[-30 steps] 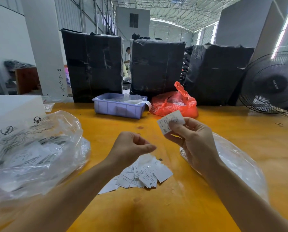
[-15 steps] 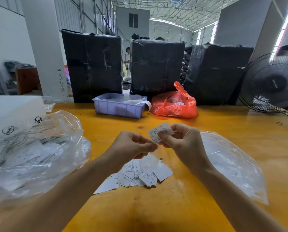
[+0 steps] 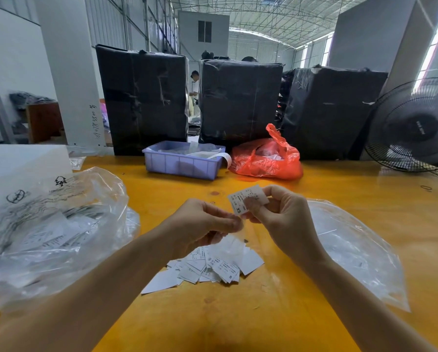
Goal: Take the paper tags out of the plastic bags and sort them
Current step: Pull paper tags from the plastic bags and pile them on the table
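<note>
Tag (image 3: 248, 199) lower now, right-hand (image 3: 281, 219) grip.

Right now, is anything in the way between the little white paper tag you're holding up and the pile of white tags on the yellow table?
Only the left hand. It hangs partly over the pile of white paper tags, pinching a thin clear plastic sleeve. The right hand pinches the small white XS tag just above it.

Bright daylight from roof and right windows, glossy table glare, wide-angle edge bending
</note>
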Demonstrator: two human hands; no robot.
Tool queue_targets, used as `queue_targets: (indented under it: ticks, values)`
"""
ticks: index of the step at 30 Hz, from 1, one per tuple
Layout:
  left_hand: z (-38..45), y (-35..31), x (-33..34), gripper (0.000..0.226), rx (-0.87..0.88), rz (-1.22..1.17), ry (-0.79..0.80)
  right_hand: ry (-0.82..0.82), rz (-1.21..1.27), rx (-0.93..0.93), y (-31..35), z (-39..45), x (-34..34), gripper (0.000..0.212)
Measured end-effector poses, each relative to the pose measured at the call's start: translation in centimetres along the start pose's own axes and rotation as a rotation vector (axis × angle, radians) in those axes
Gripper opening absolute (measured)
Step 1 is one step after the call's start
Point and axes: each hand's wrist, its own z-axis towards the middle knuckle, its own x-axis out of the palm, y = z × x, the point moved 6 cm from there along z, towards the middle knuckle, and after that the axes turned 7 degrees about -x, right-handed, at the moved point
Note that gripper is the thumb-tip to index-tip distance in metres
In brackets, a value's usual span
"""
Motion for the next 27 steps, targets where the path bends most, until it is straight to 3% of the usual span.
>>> queue_targets:
  ticks: [11,18,23,27]
  values:
    - [0.0,-0.2,-0.4,0.020,0.008,0.008,0.002,0.078,-0.061,-0.016,0.7,-0.5,0.0,0.010]
    - [0.2,-0.4,-0.7,0.027,0.115,0.187,-0.128,0.262,0.023,0.298,-0.7,-0.8,0.4,0.006]
    - [0.2,-0.4,-0.2,0.031,0.153,0.176,-0.111,0.416,-0.076,0.378,-1.2,-1.0,0.7,0.013]
    - [0.5,-0.2,0.2,0.029,0.135,0.118,-0.112,0.423,-0.058,0.412,-1.3,-1.0,1.2,0.022]
